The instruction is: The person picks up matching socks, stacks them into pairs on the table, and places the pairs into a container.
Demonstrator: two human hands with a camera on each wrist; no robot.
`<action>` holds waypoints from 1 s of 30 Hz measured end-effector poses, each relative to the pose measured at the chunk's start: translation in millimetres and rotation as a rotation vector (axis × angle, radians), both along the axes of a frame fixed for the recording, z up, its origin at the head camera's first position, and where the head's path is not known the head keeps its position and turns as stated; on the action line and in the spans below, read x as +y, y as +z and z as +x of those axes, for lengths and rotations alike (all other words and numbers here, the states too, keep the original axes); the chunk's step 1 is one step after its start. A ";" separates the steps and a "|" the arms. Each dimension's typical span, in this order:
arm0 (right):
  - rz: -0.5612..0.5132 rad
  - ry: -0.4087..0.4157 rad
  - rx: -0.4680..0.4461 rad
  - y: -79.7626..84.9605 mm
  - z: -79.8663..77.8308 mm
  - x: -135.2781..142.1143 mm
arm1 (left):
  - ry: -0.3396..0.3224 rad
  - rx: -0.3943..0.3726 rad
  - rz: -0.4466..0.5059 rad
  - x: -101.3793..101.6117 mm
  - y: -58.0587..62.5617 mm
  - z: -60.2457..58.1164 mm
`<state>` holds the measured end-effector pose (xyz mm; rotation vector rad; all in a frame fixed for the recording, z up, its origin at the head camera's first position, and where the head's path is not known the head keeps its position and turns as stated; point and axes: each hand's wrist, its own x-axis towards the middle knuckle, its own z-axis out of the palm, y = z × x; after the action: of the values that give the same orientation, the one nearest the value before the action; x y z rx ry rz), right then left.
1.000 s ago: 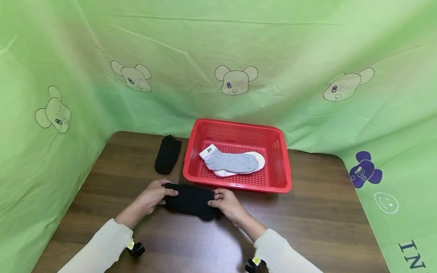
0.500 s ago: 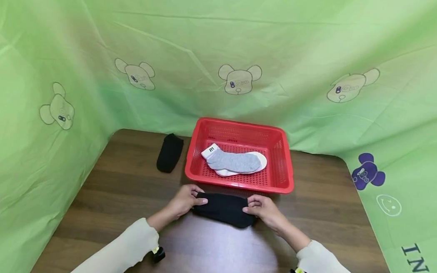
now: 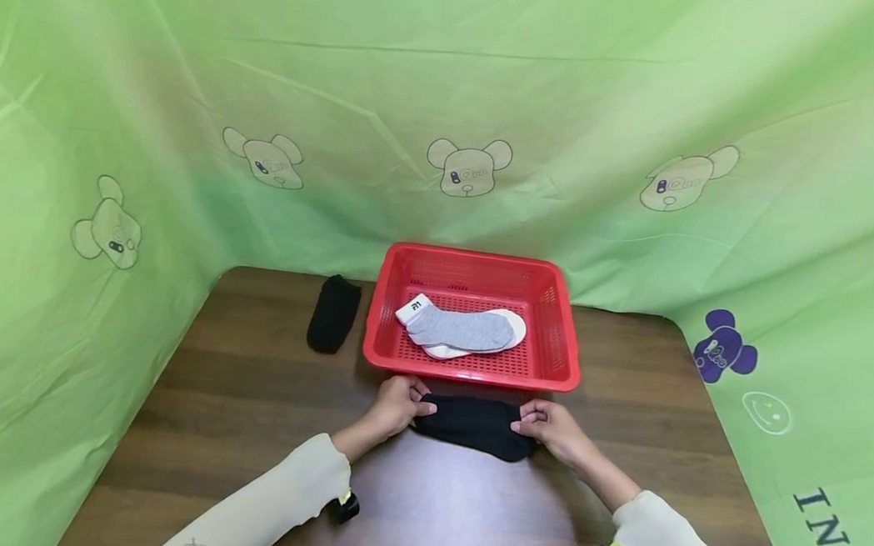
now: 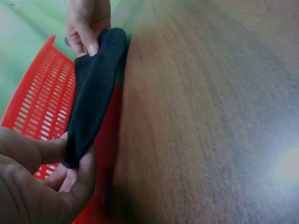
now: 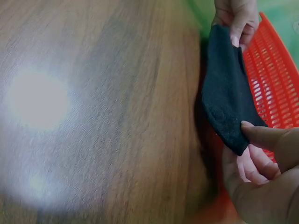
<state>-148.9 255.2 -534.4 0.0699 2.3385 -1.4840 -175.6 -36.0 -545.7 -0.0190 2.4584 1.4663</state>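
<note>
A black sock (image 3: 473, 424) is stretched lengthwise between my two hands, just in front of the red basket (image 3: 468, 376). My left hand (image 3: 396, 406) pinches its left end between thumb and fingers. At the other end my right hand (image 3: 557, 431) pinches it near the upper corner, and the lower corner hangs below the fingers. Both wrist views show the thumb on one face of the sock (image 4: 96, 88) and the fingers behind it. Inside the basket lie a grey sock (image 3: 464, 329) with a white cuff and a white sock (image 3: 518, 324) partly hidden under it.
Another black sock (image 3: 333, 314) lies flat on the wooden table (image 3: 249, 395), left of the basket. A green curtain (image 3: 389, 70) with printed bear faces hangs behind the table and along both sides. Bright glare shows on the tabletop near the front.
Both hands have carried the black sock to the right, from the basket's left front corner to in front of its middle, keeping it stretched between them. The basket and other socks stay put.
</note>
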 end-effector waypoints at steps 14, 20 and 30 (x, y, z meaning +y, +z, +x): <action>0.168 -0.011 0.105 -10.2 -6.8 1.8 | 0.010 0.187 -0.043 9.1 -7.2 -1.4; 0.173 -0.030 0.102 -9.0 -9.3 -4.0 | -0.022 0.317 -0.171 8.7 -5.6 -1.8; 0.203 -0.010 0.084 11.4 -2.5 2.7 | -0.092 0.441 -0.357 16.5 4.2 17.0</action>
<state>-151.4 257.8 -523.0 0.0741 2.5532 -1.2721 -158.5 -19.5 -541.5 0.3785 2.9955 1.0618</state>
